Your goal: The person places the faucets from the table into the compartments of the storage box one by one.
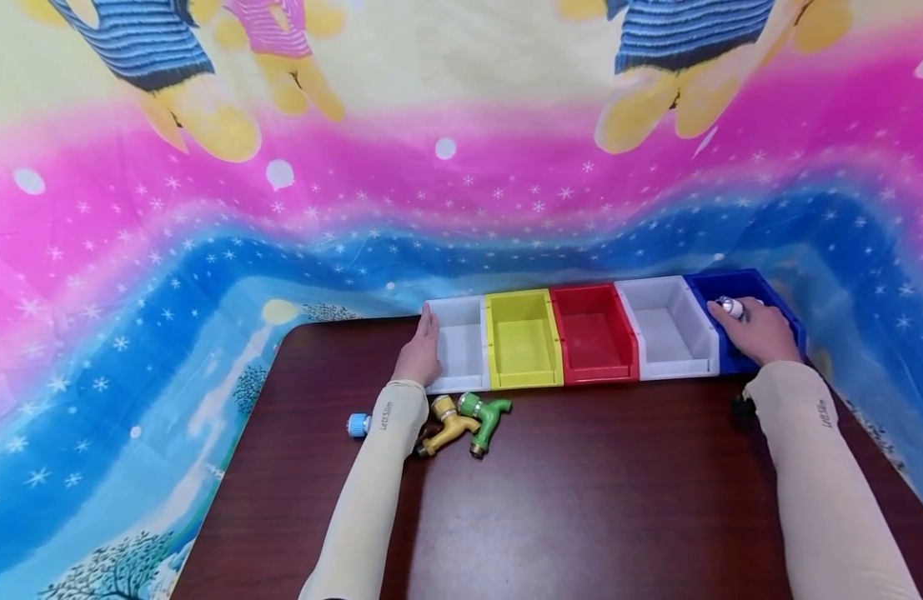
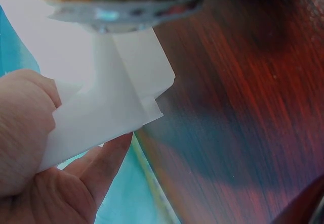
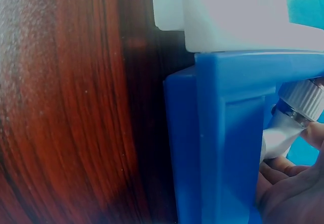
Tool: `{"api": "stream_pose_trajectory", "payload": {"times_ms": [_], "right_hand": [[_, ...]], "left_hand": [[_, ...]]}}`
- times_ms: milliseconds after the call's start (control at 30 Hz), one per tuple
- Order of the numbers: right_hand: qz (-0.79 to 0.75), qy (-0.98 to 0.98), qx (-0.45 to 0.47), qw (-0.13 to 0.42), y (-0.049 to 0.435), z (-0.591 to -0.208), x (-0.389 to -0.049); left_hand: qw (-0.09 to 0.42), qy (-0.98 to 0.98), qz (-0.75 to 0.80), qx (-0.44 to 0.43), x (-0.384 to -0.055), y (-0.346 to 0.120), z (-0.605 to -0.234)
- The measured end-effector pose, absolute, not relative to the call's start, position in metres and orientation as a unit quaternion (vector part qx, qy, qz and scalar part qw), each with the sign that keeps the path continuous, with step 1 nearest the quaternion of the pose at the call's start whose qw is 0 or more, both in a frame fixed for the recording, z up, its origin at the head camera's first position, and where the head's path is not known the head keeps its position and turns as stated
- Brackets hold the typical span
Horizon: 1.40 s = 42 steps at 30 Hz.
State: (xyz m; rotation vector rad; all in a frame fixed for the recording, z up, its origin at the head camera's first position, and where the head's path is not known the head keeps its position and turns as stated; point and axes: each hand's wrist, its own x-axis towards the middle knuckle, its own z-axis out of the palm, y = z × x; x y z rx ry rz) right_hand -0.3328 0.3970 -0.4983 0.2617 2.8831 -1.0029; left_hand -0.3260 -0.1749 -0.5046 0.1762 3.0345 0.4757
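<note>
My left hand (image 1: 418,354) is at the left end of a row of bins, gripping the side wall of the left white bin (image 1: 459,387). In the left wrist view, the thumb side lies over the wall of that bin (image 2: 106,102), and other fingers are on its outer face. My right hand (image 1: 764,332) holds a white tap (image 1: 731,307) at the blue bin (image 1: 719,287) on the right end. From the right wrist, the tap's ribbed white knob (image 3: 304,100) shows behind the blue wall (image 3: 223,143), fingers curled around the white body.
A yellow tap (image 1: 453,427) and a green tap (image 1: 487,417) lie in front of the bins. A blue knob (image 1: 358,425) shows beside my left sleeve, and a dark object (image 1: 742,410) beside the right. Yellow (image 1: 524,382), red (image 1: 596,373) and white (image 1: 679,368) bins stand between.
</note>
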Motion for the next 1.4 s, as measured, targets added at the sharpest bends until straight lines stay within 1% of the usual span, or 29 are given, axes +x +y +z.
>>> {"api": "stream_pose_trajectory", "payload": {"times_ms": [267,400,533,833,1267,1400], "right_hand": [[-0.331,0.937,0.099,0.059,0.399,-0.495,-0.336],[-0.335,0.931,0.114,0.086,0.397,-0.489,-0.335],[-0.335,0.930,0.110,0.105,0.397,-0.488,-0.332],[-0.314,0.940,0.088,0.096,0.396,-0.494,-0.333],[-0.286,0.950,0.072,0.099,0.399,-0.503,-0.337],[-0.266,0.958,0.061,0.090,0.400,-0.507,-0.339]], "left_hand": [[0.023,0.986,0.154,0.062,-0.327,-0.174,-0.504],[0.021,0.986,0.154,0.062,-0.328,-0.174,-0.504],[0.026,0.986,0.150,0.061,-0.329,-0.174,-0.503],[0.029,0.986,0.156,0.058,-0.327,-0.174,-0.504],[0.037,0.986,0.154,0.050,-0.327,-0.174,-0.506],[0.036,0.985,0.162,0.047,-0.326,-0.173,-0.504]]}}
